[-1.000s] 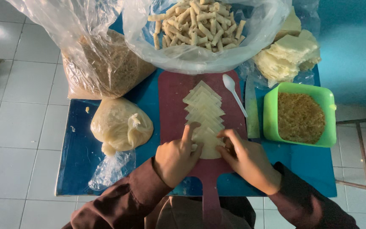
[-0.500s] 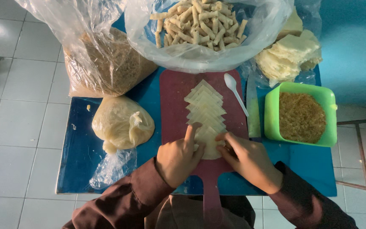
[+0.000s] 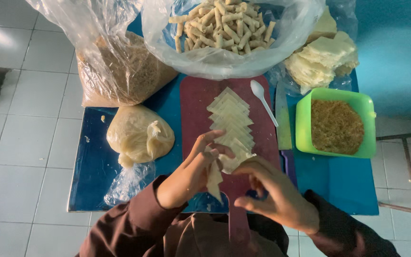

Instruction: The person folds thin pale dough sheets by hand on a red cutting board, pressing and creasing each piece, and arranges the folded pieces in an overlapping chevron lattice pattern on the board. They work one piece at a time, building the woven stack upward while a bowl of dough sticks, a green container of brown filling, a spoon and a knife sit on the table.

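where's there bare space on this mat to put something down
Free: the mat's front right corner below the green tub, and the left strip beside the dough bag. Crowded: the back edge with big bags, and the red board under both hands.

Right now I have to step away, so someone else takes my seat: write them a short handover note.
Left hand pinches one pale wrapper sheet, lifted off the board. Right hand is open, fingers by the near end of the wrapper stack. The stack lies fanned on the red cutting board. Done: many rolls in the clear bag. Left: the remaining stack; filling sits in the green tub, white spoon beside.
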Tool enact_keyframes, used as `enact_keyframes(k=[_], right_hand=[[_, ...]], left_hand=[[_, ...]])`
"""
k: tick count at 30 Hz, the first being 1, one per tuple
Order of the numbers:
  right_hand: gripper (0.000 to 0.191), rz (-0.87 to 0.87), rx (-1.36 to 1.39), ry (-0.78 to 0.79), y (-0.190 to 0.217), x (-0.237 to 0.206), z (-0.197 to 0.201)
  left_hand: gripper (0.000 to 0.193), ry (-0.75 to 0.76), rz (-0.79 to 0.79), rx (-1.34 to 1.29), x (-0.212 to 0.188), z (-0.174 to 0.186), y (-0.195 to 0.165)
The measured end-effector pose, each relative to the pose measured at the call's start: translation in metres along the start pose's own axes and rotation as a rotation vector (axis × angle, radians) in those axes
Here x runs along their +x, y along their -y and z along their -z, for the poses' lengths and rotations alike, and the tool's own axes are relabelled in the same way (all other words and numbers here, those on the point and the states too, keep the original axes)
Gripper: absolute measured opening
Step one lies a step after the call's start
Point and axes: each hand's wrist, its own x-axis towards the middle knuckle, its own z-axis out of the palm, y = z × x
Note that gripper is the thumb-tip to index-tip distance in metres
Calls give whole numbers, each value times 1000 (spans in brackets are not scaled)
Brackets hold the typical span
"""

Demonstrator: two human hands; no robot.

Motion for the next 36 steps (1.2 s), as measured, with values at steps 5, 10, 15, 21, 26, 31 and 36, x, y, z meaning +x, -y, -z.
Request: enact_keyframes(k=[5, 10, 15, 21, 26, 31, 36], right_hand=[[38, 32, 116, -54, 1, 1, -21], [18, -289, 128, -174, -10, 2, -19], [17, -336, 27, -133, -21, 2, -10], [20, -168, -118, -245, -26, 2, -6], [33, -222, -335, -209, -31, 5, -4], [33, -227, -304, -200, -32, 2, -2], [29, -142, -291, -248, -32, 2, -3]], left_hand=[[64, 11, -52, -213, 4, -11, 11], [44, -96, -367, 465, -4, -16, 15], [37, -244, -517, 920, -16, -15, 15], [45, -206, -661, 1187, -14, -19, 22], [51, -168, -565, 1271, -8, -23, 24], [53, -258, -564, 1383, -7, -26, 28], [54, -247, -533, 1367, -6, -25, 29]])
